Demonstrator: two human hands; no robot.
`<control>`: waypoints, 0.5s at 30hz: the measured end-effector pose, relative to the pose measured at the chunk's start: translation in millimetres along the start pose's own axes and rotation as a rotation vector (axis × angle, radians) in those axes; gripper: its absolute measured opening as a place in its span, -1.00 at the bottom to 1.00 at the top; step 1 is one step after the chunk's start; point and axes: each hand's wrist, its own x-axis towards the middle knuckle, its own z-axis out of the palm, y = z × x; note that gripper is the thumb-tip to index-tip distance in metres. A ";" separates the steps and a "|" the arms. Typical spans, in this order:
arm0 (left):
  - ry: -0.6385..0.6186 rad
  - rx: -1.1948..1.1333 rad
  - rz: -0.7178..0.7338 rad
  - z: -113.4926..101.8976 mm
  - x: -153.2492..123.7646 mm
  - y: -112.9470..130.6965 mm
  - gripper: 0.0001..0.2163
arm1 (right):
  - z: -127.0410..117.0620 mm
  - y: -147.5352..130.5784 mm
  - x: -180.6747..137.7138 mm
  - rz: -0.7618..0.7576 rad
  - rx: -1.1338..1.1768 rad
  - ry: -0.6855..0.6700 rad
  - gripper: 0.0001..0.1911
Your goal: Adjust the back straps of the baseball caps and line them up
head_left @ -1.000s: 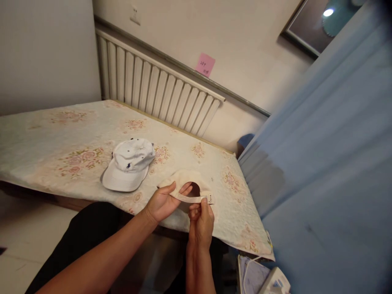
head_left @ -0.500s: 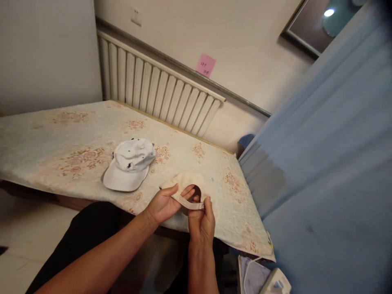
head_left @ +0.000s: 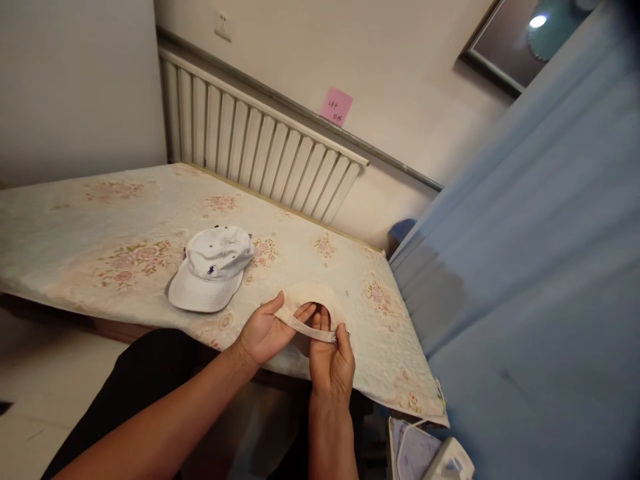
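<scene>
A beige cap (head_left: pixel 307 297) lies near the front edge of the table, its back opening turned toward me. My left hand (head_left: pixel 265 330) pinches the left end of the cap's back strap (head_left: pixel 307 329). My right hand (head_left: pixel 331 360) is closed on the strap's right end, where a small metal buckle (head_left: pixel 347 333) shows at my fingertips. A white cap (head_left: pixel 213 267) with a small dark logo rests on the table to the left, apart from both hands.
The table wears a pale floral cloth (head_left: pixel 125 233). A white radiator (head_left: pixel 260 143) runs along the wall behind, with a pink sticky note (head_left: pixel 336 107) above it. A blue curtain (head_left: pixel 540 267) fills the right side. Bags and papers (head_left: pixel 430 453) sit on the floor at lower right.
The beige cap has settled lower onto the table. My right hand has slid along the strap and now covers most of the buckle. My left hand keeps its pinch.
</scene>
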 end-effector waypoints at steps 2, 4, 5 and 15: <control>-0.009 -0.014 0.034 -0.5 -0.2 2.1 -0.56 | -0.5 0.9 -0.9 -0.011 -0.016 -0.005 -0.65; -0.002 -0.017 0.069 -0.9 -0.6 4.1 -0.58 | -1.2 1.9 -1.7 -0.002 -0.006 0.015 -0.64; 0.002 -0.016 0.082 -1.1 -0.8 4.9 -0.59 | -1.4 2.3 -2.0 0.008 0.006 0.026 -0.64; -0.016 -0.007 0.152 1.9 -7.8 8.5 -0.60 | -3.9 0.5 -4.8 0.000 0.035 0.022 -0.71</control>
